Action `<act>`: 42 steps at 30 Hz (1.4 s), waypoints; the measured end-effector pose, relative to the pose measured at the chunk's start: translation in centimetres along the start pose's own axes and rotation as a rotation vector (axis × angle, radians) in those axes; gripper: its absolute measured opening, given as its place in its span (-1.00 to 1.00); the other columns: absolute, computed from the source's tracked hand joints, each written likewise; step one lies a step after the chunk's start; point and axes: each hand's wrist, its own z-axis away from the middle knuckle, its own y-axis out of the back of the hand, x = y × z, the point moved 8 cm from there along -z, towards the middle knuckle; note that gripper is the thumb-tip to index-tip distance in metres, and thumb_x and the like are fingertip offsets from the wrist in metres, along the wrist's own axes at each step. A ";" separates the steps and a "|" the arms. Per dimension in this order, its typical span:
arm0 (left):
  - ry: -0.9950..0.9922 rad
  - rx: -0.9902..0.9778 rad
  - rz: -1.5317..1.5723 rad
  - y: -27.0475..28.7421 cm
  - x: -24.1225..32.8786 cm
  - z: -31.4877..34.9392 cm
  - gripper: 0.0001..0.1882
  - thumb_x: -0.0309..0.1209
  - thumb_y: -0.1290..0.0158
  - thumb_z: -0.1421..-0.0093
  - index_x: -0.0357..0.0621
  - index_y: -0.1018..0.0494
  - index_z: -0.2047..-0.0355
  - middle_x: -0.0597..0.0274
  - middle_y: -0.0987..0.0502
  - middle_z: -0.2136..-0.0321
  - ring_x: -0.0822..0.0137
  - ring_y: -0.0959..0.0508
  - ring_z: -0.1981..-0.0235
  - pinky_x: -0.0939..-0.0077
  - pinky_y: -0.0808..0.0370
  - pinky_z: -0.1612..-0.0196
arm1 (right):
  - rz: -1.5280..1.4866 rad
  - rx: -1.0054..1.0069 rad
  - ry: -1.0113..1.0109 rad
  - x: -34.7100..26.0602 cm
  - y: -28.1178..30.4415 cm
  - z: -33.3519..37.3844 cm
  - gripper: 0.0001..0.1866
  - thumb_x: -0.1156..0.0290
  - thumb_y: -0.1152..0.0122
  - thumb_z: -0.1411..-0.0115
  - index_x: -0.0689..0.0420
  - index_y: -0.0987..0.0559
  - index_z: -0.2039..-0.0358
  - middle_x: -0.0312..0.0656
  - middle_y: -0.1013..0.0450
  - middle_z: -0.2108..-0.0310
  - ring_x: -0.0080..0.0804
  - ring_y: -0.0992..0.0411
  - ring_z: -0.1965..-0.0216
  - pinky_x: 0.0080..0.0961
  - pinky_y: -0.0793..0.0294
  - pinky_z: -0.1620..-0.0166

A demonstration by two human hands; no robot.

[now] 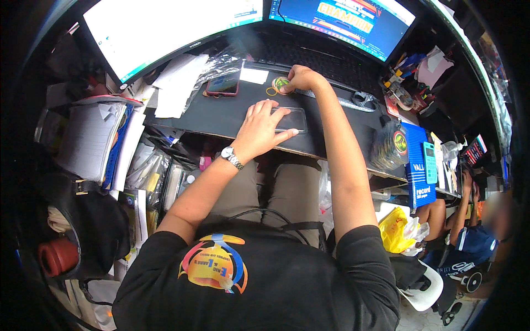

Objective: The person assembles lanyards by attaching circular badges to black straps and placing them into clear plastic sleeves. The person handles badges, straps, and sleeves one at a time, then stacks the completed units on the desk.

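Note:
My left hand [259,126] lies with spread fingers at the left end of a clear rectangular plastic case [295,121]. Its thumb rests along the near edge, the index finger on top. Farther up the dark desk, my right hand [305,78] is closed, its fingertips on a round green-and-red keychain [280,84] with a yellow ring beside it. What the curled fingers cover is hidden. A grey patterned strap [345,103] runs rightward from below my right wrist. Left of the keychain lies a phone [223,84] with a reddish edge.
Two monitors [187,34] and a black keyboard [309,55] stand at the back. Papers [179,83] crowd the left. A clear container [388,148], a blue record book [418,182] and a teal calculator [429,160] sit at the right. Another person [475,243] sits at far right.

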 end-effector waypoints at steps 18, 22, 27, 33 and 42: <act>0.190 -0.026 0.745 0.6 1.7 -1.1 -0.41 0.12 0.10 -0.28 -0.15 -0.50 0.04 0.08 -0.54 0.14 0.24 -0.49 0.06 0.30 -0.41 0.05 | -1.033 0.523 0.343 -1.8 11.5 13.3 -0.78 0.57 -0.37 0.02 0.19 -0.57 0.31 -0.27 -0.55 0.40 -0.54 -0.48 0.37 -0.58 -0.45 0.22; 0.386 -0.365 2.046 -0.3 8.1 -2.2 -0.27 0.25 0.29 -0.30 -0.16 -0.49 0.01 0.10 -0.53 0.06 0.27 -0.51 0.08 0.35 -0.44 0.01 | -0.918 0.723 0.480 -4.5 9.3 22.7 -0.82 0.55 -0.35 0.05 0.17 -0.55 0.38 -0.24 -0.54 0.33 -0.47 -0.48 0.22 -0.52 -0.45 0.15; 0.407 -0.504 2.408 2.5 10.5 -3.0 -0.52 0.00 0.17 -0.36 -0.10 -0.38 -0.04 0.01 -0.47 -0.01 0.17 -0.48 -0.03 0.25 -0.44 -0.09 | -0.477 1.068 0.602 -6.1 6.0 31.5 -0.77 0.59 -0.35 0.22 0.03 -0.64 0.47 -0.11 -0.31 -0.16 -0.03 -0.15 -0.27 -0.08 -0.12 -0.26; 0.512 -0.038 2.396 4.9 6.5 -3.0 -0.80 -0.41 0.10 -0.36 -0.01 -0.42 0.05 0.16 -0.58 0.23 0.14 -0.51 0.00 0.06 -0.38 -0.15 | -1.394 0.662 0.771 -2.9 -0.1 30.9 -0.84 0.52 -0.41 0.04 0.09 -0.60 0.41 -0.11 -0.25 -0.07 -0.27 -0.33 -0.02 -0.30 -0.36 -0.06; 0.170 0.293 2.327 14.7 0.2 -1.4 -0.79 -0.58 0.16 -0.33 -0.13 -0.37 0.08 0.37 -0.26 0.51 0.51 -0.33 0.47 0.46 -0.38 0.12 | -1.886 0.156 0.916 0.7 -4.2 29.5 -0.83 0.34 -0.29 -0.13 0.03 -0.46 0.46 -0.06 -0.25 0.25 -0.27 -0.38 0.31 -0.33 -0.56 0.35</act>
